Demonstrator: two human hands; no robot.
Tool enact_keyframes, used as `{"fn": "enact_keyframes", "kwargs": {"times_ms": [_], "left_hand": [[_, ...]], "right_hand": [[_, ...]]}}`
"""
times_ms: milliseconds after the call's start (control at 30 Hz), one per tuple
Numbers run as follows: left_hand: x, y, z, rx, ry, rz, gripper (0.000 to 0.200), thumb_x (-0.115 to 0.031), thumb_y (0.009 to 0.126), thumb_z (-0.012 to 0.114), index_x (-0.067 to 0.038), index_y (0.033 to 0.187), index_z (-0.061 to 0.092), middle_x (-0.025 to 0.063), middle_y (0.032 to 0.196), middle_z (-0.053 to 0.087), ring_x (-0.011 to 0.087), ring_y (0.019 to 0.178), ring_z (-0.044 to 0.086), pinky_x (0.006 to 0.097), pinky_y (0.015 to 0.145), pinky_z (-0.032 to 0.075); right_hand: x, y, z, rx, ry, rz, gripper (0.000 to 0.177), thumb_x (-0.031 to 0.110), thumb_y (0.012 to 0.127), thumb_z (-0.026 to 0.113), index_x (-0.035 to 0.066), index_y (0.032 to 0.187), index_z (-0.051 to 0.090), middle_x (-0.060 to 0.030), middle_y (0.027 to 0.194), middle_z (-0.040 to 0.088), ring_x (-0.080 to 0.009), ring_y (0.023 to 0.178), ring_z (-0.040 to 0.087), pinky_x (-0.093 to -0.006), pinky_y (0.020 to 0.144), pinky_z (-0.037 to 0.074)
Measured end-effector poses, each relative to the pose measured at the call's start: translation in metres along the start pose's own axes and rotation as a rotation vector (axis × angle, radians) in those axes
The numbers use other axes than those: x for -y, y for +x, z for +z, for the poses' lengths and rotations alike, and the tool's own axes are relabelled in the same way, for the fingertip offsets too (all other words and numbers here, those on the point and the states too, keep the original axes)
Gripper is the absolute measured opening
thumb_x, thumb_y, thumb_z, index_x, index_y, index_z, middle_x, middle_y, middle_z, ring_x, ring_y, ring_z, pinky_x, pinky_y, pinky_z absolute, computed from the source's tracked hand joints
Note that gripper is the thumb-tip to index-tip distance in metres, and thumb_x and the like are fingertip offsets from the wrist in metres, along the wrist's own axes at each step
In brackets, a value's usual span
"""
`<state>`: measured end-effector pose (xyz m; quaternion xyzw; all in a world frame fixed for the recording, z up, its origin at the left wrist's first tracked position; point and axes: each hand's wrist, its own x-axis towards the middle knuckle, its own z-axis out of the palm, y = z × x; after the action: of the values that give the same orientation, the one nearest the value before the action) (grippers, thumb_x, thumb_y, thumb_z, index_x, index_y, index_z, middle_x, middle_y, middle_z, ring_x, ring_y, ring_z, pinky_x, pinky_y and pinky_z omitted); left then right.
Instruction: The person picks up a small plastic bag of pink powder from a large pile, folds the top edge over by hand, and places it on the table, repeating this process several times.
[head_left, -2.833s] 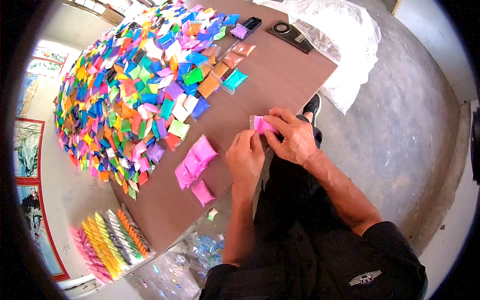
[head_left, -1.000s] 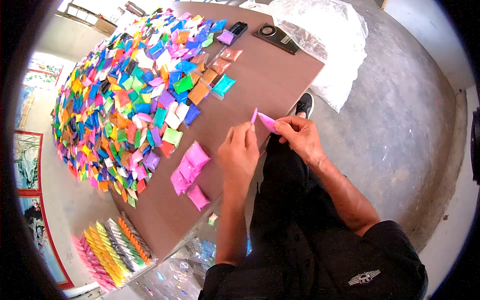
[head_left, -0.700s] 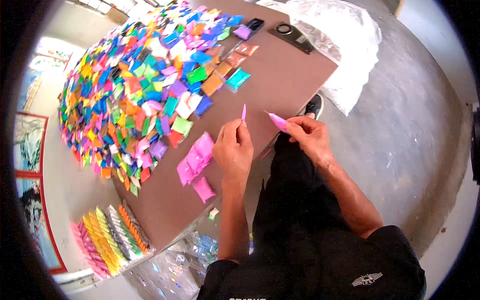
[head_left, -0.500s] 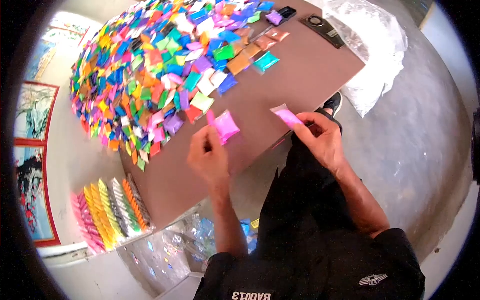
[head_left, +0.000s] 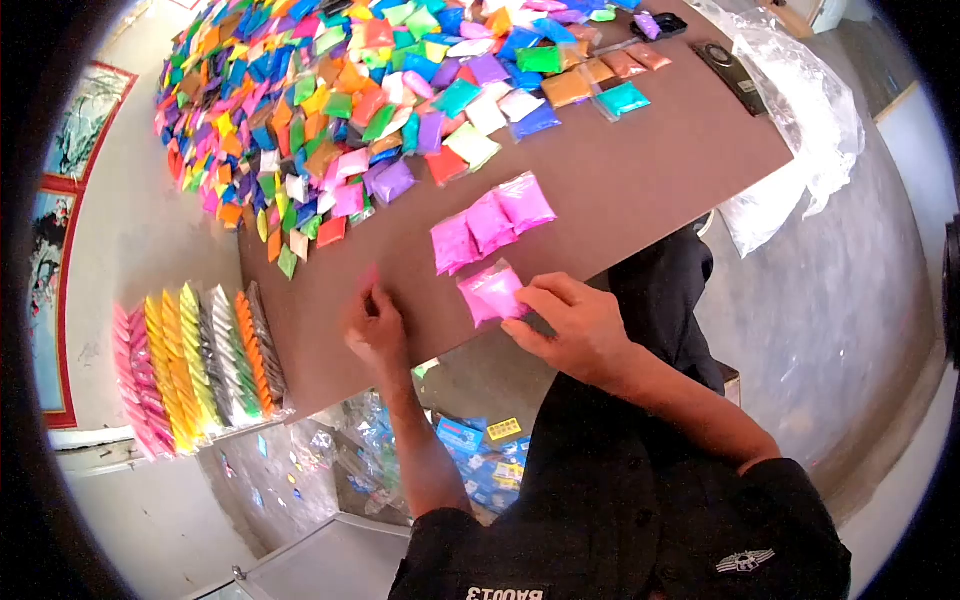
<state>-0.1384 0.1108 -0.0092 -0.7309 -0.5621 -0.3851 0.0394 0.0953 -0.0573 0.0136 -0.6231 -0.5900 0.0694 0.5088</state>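
Note:
My right hand pinches the right edge of a clear packet of bright pink stuff, close above the brown table. Just beyond it lie several more packets of the same pink, in a slanting, touching row. My left hand is near the table's front edge, left of these packets. Its fingers are closed, with a blurred pinkish sliver at the tips that I cannot make out.
A big heap of small coloured packets covers the far left of the table. Twisted coloured bundles stand at the left. A black device and clear plastic sheeting are at the right. Blue packaging lies below the edge.
My right hand has brought its pink packet left, near the row. My left hand has drawn back leftward from the pink packets. The view has shifted, so the table appears further right and higher.

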Motion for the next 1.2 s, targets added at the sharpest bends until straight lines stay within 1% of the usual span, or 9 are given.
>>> {"fn": "enact_keyframes", "kwargs": {"times_ms": [100,167,400,600,667,767,867,967,1200], "left_hand": [[0.002,0.002,0.001,0.008,-0.083,0.044,0.012,-0.009,0.092,0.069,0.001,0.096,0.073,0.0153,0.077,0.07,0.0254,0.064,0.067,0.0377,0.062,0.053],[0.007,-0.001,0.002,0.063,-0.147,-0.111,0.011,-0.009,0.091,0.069,0.002,0.095,0.072,0.0157,0.078,0.071,0.0254,0.066,0.068,0.0376,0.064,0.054],[0.003,0.003,-0.003,0.074,-0.244,-0.133,0.011,-0.008,0.092,0.069,0.002,0.095,0.072,0.0153,0.079,0.071,0.0221,0.069,0.069,0.0355,0.065,0.054],[0.007,0.001,0.002,0.07,-0.247,-0.15,0.011,-0.009,0.092,0.069,0.001,0.096,0.073,0.0141,0.078,0.071,0.0208,0.068,0.068,0.0349,0.064,0.054],[0.003,0.0,0.0,0.073,-0.23,-0.207,0.014,-0.014,0.094,0.07,-0.002,0.098,0.074,0.0106,0.079,0.072,0.0154,0.072,0.067,0.0329,0.068,0.054],[0.007,0.001,0.0,0.102,-0.218,-0.191,0.015,-0.015,0.094,0.07,-0.002,0.099,0.075,0.0106,0.079,0.072,0.0147,0.071,0.067,0.0322,0.067,0.054],[0.005,0.0,-0.001,0.097,-0.245,-0.203,0.012,-0.01,0.093,0.07,-0.001,0.099,0.074,0.0143,0.078,0.072,0.0194,0.068,0.07,0.0344,0.064,0.054],[0.001,0.001,-0.003,0.068,-0.21,-0.148,0.012,-0.01,0.092,0.07,-0.001,0.098,0.074,0.0142,0.078,0.072,0.0193,0.068,0.07,0.0344,0.064,0.054],[0.002,0.003,-0.004,0.089,-0.206,-0.152,0.013,-0.01,0.092,0.07,0.0,0.099,0.074,0.0143,0.077,0.071,0.0189,0.068,0.068,0.0344,0.064,0.053]], "right_hand": [[0.006,0.004,0.023,0.031,-0.077,-0.042,0.033,0.024,0.077,0.085,0.006,0.101,0.069,-0.0073,0.095,0.067,-0.0241,0.076,0.069,-0.0329,0.062,0.056],[0.006,0.003,0.035,0.039,-0.08,-0.026,0.032,0.03,0.079,0.08,0.01,0.099,0.065,-0.0067,0.095,0.064,-0.0268,0.08,0.067,-0.0384,0.065,0.055],[0.008,0.004,0.042,0.091,-0.115,-0.025,0.04,0.033,0.077,0.082,0.01,0.105,0.066,-0.0071,0.096,0.064,-0.0255,0.083,0.066,-0.0382,0.067,0.055],[0.007,0.006,0.043,0.085,-0.112,-0.035,0.046,0.032,0.072,0.085,0.011,0.109,0.067,-0.0066,0.1,0.063,-0.0254,0.083,0.067,-0.0368,0.067,0.055],[0.007,0.007,0.043,0.128,-0.1,0.009,0.045,0.028,0.072,0.085,0.012,0.109,0.066,-0.0061,0.101,0.063,-0.0246,0.082,0.067,-0.0365,0.067,0.056],[0.007,0.007,0.047,0.099,-0.127,0.02,0.043,0.024,0.073,0.083,0.013,0.111,0.066,-0.0055,0.101,0.063,-0.0236,0.081,0.068,-0.0366,0.066,0.057],[0.005,0.006,0.046,0.08,-0.148,-0.001,0.041,0.019,0.073,0.081,0.013,0.11,0.065,-0.0054,0.101,0.064,-0.0235,0.081,0.069,-0.0369,0.066,0.057],[0.001,0.006,0.04,0.095,-0.197,-0.033,0.038,0.018,0.073,0.08,0.012,0.108,0.065,-0.0056,0.1,0.065,-0.0249,0.082,0.069,-0.037,0.067,0.057],[-0.013,0.002,0.037,0.084,-0.198,-0.128,0.033,0.016,0.076,0.078,0.012,0.106,0.066,-0.0062,0.1,0.067,-0.0268,0.082,0.069,-0.0384,0.066,0.057]]}}
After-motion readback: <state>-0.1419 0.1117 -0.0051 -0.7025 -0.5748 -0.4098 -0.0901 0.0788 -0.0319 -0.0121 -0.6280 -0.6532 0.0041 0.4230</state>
